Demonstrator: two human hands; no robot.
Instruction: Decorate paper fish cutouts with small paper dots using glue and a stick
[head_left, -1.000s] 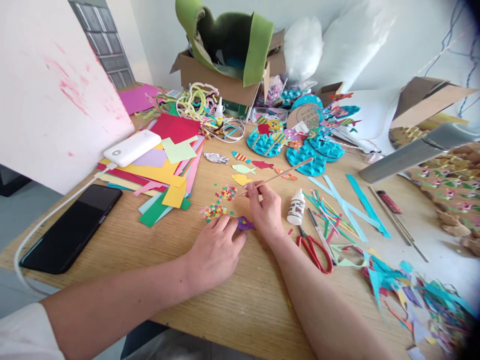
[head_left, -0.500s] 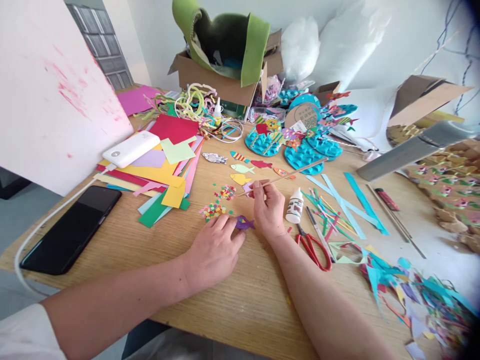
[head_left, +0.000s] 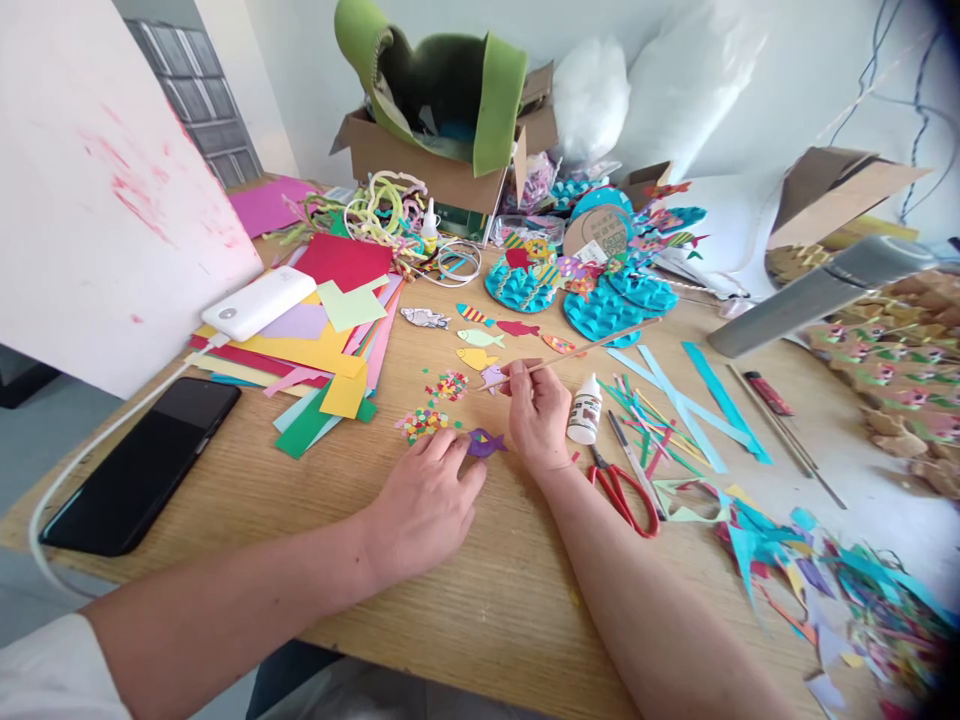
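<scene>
My left hand rests low on the table, its fingers bent and their tips at the head end of a purple paper fish, holding it against the wood. A yellow spot shows on the fish. In my right hand a thin wooden stick is pinched between thumb and fingers, slanting up to the right. Its lower tip hovers by the small paper dots. More colourful dots lie just beyond my left fingertips. A lilac paper fish is partly hidden behind my right hand.
Several paper fish lie ahead. Right of my hand are a white glue bottle, red-handled scissors and paper strips. Stacked coloured paper, a power bank and a phone lie left. A grey tumbler lies right.
The whole view has shifted slightly. Both hands keep nearly the same pose, the stick still in my right hand and the purple fish still by my left fingers.
</scene>
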